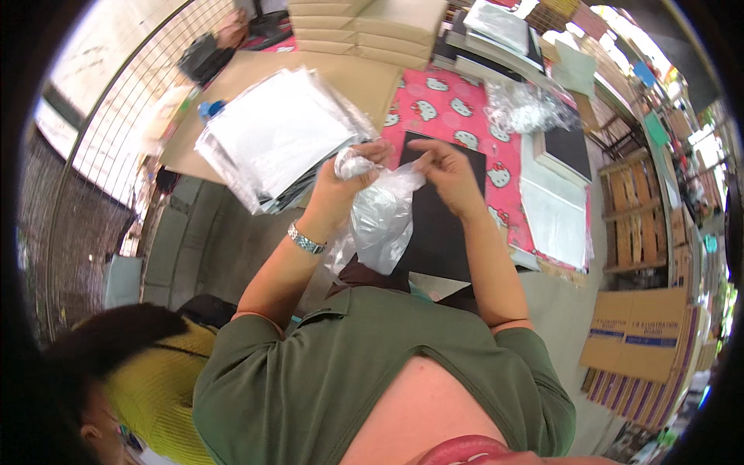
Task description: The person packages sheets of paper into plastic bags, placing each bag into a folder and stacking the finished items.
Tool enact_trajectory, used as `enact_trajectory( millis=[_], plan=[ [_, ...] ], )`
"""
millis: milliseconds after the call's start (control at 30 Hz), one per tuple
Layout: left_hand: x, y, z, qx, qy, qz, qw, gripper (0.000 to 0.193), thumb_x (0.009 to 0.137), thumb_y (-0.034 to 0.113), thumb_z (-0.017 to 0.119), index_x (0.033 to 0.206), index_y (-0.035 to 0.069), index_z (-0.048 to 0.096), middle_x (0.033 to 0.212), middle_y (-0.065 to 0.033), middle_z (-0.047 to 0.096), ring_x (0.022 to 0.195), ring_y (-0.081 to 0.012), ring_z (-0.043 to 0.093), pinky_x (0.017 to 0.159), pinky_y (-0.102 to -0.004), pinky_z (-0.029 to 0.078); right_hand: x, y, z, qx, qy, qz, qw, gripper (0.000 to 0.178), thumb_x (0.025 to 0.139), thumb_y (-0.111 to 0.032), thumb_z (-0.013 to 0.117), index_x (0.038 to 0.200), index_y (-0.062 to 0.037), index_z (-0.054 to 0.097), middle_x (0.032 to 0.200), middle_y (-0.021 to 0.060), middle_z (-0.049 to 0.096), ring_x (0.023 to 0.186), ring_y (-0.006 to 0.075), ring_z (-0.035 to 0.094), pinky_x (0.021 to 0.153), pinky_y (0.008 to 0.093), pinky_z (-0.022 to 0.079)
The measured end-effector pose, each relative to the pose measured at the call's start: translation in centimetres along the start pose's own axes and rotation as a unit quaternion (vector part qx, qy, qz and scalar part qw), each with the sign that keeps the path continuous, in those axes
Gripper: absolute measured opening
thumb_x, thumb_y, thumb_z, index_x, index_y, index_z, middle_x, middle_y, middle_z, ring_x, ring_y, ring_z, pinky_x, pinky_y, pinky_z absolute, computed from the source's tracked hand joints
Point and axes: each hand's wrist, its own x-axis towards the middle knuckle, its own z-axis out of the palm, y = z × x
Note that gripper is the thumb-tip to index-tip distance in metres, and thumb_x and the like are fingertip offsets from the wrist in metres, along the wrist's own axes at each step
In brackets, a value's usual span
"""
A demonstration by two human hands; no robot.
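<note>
A crumpled clear plastic bag hangs between my two hands above the near edge of the table. My left hand, with a metal watch band at its wrist, is closed around the bag's gathered upper part. On the other side my right hand pinches the bag's upper right edge between thumb and fingers. Beneath that hand lies a flat black board. To the left of my hands sits a stack of white sheets in clear plastic sleeves.
Pink patterned cloth covers the table. Brown wrapped stacks stand at the back. Loose clear plastic, a black-topped stack and white sheets lie right. Cardboard boxes stand at far right; a person in yellow is at my left.
</note>
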Motion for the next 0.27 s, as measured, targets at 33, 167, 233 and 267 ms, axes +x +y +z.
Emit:
enact_trajectory(
  millis=[33, 167, 233, 267],
  plan=[
    [0.9, 0.0, 0.7, -0.025, -0.019, -0.01, 0.999, 0.044, 0.076, 0.002, 0.062, 0.117, -0.007, 0.046, 0.121, -0.0176, 0.05, 0.116, -0.0248, 0.046, 0.098, -0.0345, 0.036, -0.9, -0.2, -1.6, 0.006, 0.033, -0.034, 0.999, 0.035, 0.078, 0.004, 0.056, 0.112, -0.0045, 0.055, 0.081, -0.0012, 0.055, 0.075, 0.0072, 0.051, 0.07, 0.0211, 0.042],
    [3.7, -0.8, 4.6, -0.117, -0.06, -0.023, 0.991, 0.056, 0.077, 0.011, 0.065, 0.124, -0.009, 0.04, 0.125, -0.0192, 0.046, 0.12, -0.027, 0.042, 0.097, -0.0358, 0.036, -3.1, -4.0, -1.2, -0.169, 0.076, -0.11, 0.977, 0.04, 0.076, 0.003, 0.06, 0.114, -0.0058, 0.054, 0.076, -0.0028, 0.052, 0.071, 0.0076, 0.049, 0.069, 0.0209, 0.041],
    [4.8, -0.6, 6.0, -0.113, -0.078, -0.034, 0.99, 0.063, 0.076, 0.02, 0.067, 0.126, -0.007, 0.039, 0.128, -0.017, 0.045, 0.121, -0.0267, 0.041, 0.099, -0.0362, 0.034, -3.4, -4.5, -2.9, -0.258, 0.067, -0.008, 0.964, 0.051, 0.076, -0.006, 0.064, 0.124, -0.0118, 0.047, 0.087, 0.0017, 0.057, 0.079, 0.0125, 0.052, 0.074, 0.0247, 0.042],
    [5.3, 0.2, 6.4, -0.053, -0.061, -0.038, 0.996, 0.071, 0.074, 0.026, 0.069, 0.128, -0.005, 0.037, 0.13, -0.0129, 0.044, 0.121, -0.0265, 0.042, 0.101, -0.0367, 0.031, -3.2, -4.9, -4.4, -0.303, 0.06, 0.041, 0.95, 0.058, 0.076, -0.01, 0.067, 0.128, -0.0148, 0.043, 0.093, 0.004, 0.059, 0.083, 0.0149, 0.054, 0.076, 0.0266, 0.042]
  ],
)
